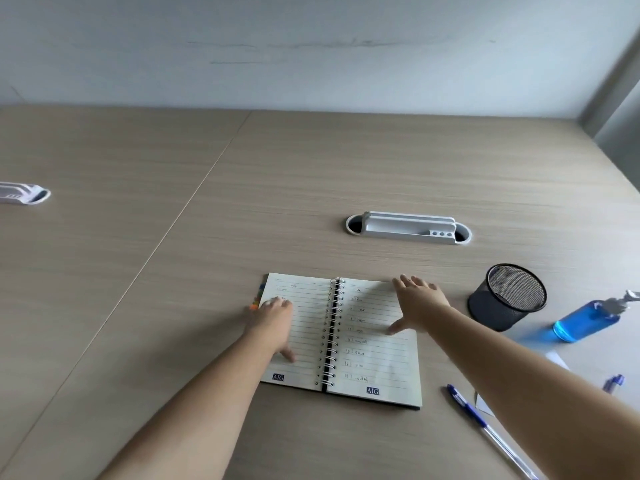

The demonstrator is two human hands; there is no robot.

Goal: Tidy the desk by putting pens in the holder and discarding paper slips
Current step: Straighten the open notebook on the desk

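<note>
Far out at 9 o'clock there's a white cable port (pixel 24 194) sunk in the wood worktop (pixel 173 237), half cut off by the edge. Dead center is a spiral notebook (pixel 363 358) lying open, lined pages with some handwriting. The left hand (pixel 272 322) is flat on the left page, grip open, fingers spread, nothing in it. The right hand (pixel 420 306) sits on the upper right page, palm down and open too, thumb splayed, empty. At 12 o'clock past the notebook is a second cable port (pixel 408 227). Around 2 o'clock stands the black mesh holder (pixel 505 297), tilted-looking from the lens, with a blue pump bottle (pixel 588 318) just beside it. At 4 o'clock a blue pen (pixel 485 426) lies on the worktop, a white paper slip (pixel 483 405) next to it, partly under the forearm. Another slip (pixel 557 360) and another pen (pixel 613 382) peek out at 3.
</note>
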